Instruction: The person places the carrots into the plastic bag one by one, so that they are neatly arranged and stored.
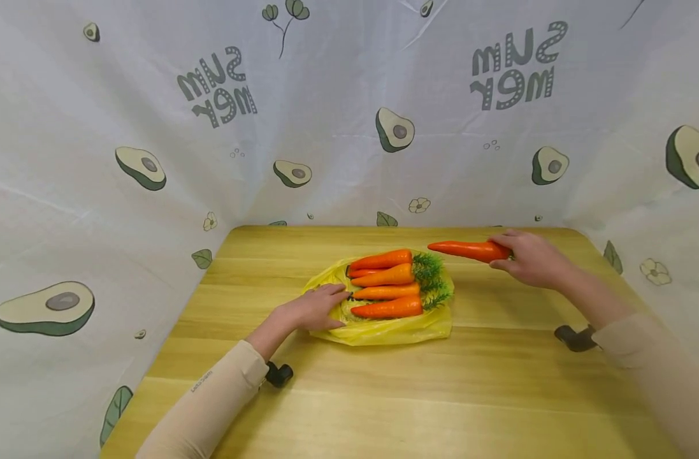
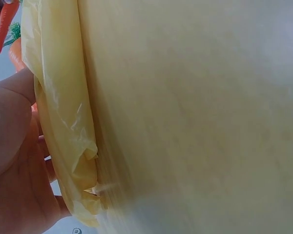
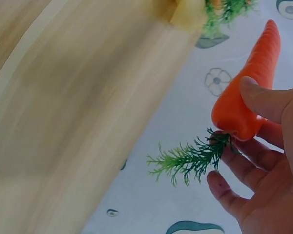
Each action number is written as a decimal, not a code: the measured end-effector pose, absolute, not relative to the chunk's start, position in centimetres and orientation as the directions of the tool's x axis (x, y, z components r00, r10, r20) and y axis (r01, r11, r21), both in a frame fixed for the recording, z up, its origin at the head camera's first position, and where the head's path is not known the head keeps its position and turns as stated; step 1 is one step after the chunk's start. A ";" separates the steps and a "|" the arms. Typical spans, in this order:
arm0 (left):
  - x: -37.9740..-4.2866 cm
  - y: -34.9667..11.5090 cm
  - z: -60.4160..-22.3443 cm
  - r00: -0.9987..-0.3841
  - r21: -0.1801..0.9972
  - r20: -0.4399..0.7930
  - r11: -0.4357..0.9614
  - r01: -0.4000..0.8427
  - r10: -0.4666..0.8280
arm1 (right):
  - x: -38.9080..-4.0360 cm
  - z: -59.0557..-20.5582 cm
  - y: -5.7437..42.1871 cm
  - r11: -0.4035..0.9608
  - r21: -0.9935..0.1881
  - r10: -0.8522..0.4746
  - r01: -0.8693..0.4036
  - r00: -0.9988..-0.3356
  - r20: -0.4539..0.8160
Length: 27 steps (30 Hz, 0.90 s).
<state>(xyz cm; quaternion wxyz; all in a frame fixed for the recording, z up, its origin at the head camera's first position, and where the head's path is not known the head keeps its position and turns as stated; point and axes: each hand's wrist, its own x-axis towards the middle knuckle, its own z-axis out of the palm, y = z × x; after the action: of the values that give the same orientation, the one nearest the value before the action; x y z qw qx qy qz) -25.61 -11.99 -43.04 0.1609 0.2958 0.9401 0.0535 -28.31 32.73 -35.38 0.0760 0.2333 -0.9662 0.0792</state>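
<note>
My right hand holds an orange-red carrot above the table, to the right of the bag. The carrot's tip points left, and its green fronds hang by my fingers in the right wrist view. Several more carrots lie side by side on a yellow plastic bag, tips left, green tops right. My left hand rests on the bag's left part, fingers extended near the carrot tips. In the left wrist view the bag's edge hides part of that hand.
The wooden table runs to a white curtain printed with avocados, behind and at both sides. Black wrist-camera mounts stick out by both forearms.
</note>
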 end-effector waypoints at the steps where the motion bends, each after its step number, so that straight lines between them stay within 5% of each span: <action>1: -25.7 -12.0 -43.0 -0.772 0.190 -0.273 0.819 0.541 0.573 | -28.1 -35.2 32.6 0.877 -0.119 -0.441 -0.466 -0.878 0.186; 17: -25.8 -11.9 -42.4 -0.774 0.188 -0.265 0.818 0.544 0.576 | -24.8 -33.0 28.5 0.859 -0.095 -0.480 -0.503 -0.856 0.195; 27: -25.2 -11.9 -42.5 -0.773 0.200 -0.264 0.817 0.541 0.576 | -24.3 -34.4 25.0 0.794 -0.022 -0.591 -0.608 -0.780 0.208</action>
<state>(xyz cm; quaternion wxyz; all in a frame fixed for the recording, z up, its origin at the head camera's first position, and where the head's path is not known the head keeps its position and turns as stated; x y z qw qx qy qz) -25.24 -11.92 -42.49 0.1580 0.2971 0.9400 0.0564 -24.27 25.00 -34.40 0.0955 0.3180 -0.9422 0.0441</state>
